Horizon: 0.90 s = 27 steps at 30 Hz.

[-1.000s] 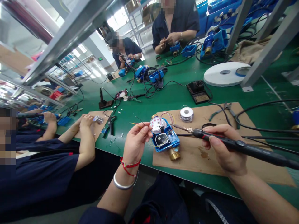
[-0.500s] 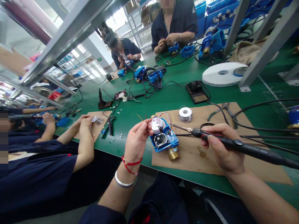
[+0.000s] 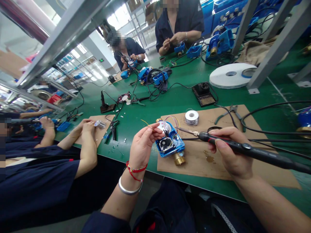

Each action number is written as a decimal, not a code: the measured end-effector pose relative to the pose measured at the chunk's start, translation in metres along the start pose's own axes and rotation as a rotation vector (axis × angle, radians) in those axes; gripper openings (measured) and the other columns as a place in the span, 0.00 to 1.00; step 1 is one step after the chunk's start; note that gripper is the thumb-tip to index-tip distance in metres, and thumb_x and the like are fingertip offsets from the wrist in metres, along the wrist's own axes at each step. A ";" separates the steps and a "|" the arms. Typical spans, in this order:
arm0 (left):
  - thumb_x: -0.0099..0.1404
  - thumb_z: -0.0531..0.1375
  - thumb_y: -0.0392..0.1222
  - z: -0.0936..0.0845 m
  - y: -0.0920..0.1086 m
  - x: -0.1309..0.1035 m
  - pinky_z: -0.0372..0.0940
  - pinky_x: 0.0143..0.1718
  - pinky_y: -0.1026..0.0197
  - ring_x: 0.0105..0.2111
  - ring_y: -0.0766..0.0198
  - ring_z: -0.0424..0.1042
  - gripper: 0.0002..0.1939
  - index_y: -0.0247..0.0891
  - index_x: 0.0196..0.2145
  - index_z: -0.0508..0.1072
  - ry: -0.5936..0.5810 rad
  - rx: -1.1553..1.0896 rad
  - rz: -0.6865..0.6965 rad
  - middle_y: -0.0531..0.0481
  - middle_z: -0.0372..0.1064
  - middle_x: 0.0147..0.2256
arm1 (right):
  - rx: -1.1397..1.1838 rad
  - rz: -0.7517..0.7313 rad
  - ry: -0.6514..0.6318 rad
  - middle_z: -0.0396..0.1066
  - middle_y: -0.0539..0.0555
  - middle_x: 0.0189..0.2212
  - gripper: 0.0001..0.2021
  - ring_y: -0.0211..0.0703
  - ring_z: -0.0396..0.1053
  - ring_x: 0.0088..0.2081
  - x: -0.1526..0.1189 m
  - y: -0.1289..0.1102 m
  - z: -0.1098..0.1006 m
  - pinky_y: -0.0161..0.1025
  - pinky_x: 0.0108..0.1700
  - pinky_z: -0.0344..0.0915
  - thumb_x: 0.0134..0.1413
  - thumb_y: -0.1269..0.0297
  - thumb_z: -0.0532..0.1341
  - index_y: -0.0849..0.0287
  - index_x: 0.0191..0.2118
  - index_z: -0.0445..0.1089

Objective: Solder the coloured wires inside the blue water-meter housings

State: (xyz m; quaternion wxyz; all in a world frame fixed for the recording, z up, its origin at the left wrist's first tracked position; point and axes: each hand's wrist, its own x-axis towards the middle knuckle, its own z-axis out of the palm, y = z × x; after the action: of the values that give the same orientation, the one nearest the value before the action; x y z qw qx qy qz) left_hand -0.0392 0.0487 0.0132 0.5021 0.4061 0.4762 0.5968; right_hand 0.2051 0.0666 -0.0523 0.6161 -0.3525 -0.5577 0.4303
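Note:
Between the fingertips of my left hand (image 3: 143, 141) are thin wires (image 3: 146, 123), a yellow one sticking out past the thumb. The hand is at the left edge of a blue meter housing (image 3: 181, 144) with a brass fitting (image 3: 179, 159), a white round part and several coloured wires. My right hand (image 3: 234, 152) is wrapped round a black soldering iron (image 3: 230, 146), whose tip points left, close to the housing's upper right side. A solder spool (image 3: 191, 117) stands behind the housing on a cardboard sheet (image 3: 194, 168).
Green-handled pliers (image 3: 230, 114) lie at the cardboard's back edge. An iron stand (image 3: 203, 94) and a white tape roll (image 3: 230, 75) are farther back. Wire strippers (image 3: 113, 130) lie left. Co-workers' arms (image 3: 85, 136) rest on the bench at left. A metal post (image 3: 272, 53) rises at right.
My left fingers have shifted on the wires; the red wire end that stuck up earlier is now mostly hidden. The iron stays in my right hand, nearly unmoved. The whole view shifted slightly.

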 end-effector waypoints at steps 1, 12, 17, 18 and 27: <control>0.65 0.59 0.42 0.000 -0.001 0.000 0.68 0.37 0.64 0.31 0.68 0.72 0.12 0.34 0.42 0.77 0.006 0.028 0.007 0.49 0.72 0.32 | 0.006 -0.002 0.003 0.71 0.50 0.26 0.07 0.38 0.70 0.24 0.000 0.000 0.000 0.36 0.25 0.66 0.56 0.62 0.64 0.57 0.40 0.71; 0.67 0.55 0.36 -0.002 -0.009 0.002 0.65 0.40 0.64 0.34 0.68 0.69 0.05 0.38 0.39 0.71 0.022 0.289 0.200 0.50 0.69 0.32 | -0.032 -0.008 -0.008 0.72 0.51 0.28 0.06 0.37 0.71 0.24 0.001 -0.003 0.001 0.36 0.26 0.67 0.57 0.63 0.63 0.56 0.40 0.71; 0.62 0.62 0.38 0.002 -0.008 -0.001 0.65 0.36 0.66 0.32 0.68 0.69 0.05 0.38 0.37 0.71 0.070 0.490 0.204 0.51 0.70 0.31 | -0.021 -0.021 -0.014 0.72 0.51 0.28 0.06 0.38 0.71 0.25 0.003 -0.004 0.002 0.36 0.25 0.67 0.57 0.63 0.63 0.56 0.40 0.70; 0.62 0.62 0.40 0.003 -0.006 -0.002 0.64 0.33 0.67 0.29 0.69 0.68 0.05 0.37 0.36 0.70 0.089 0.531 0.205 0.53 0.69 0.29 | -0.019 -0.026 -0.012 0.72 0.50 0.28 0.06 0.38 0.71 0.25 0.004 -0.004 0.002 0.36 0.25 0.67 0.57 0.63 0.63 0.56 0.39 0.70; 0.63 0.61 0.42 0.008 -0.006 0.000 0.61 0.34 0.63 0.32 0.65 0.67 0.05 0.38 0.35 0.75 0.074 0.763 0.240 0.50 0.70 0.31 | -0.049 -0.035 0.009 0.71 0.51 0.30 0.05 0.38 0.71 0.25 0.004 -0.004 0.001 0.36 0.25 0.68 0.57 0.62 0.63 0.55 0.39 0.70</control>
State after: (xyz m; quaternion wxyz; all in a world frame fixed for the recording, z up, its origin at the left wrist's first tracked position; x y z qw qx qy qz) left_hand -0.0301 0.0498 0.0087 0.2248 0.5944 0.6304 0.4458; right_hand 0.2045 0.0687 -0.0464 0.6171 -0.3595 -0.5713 0.4043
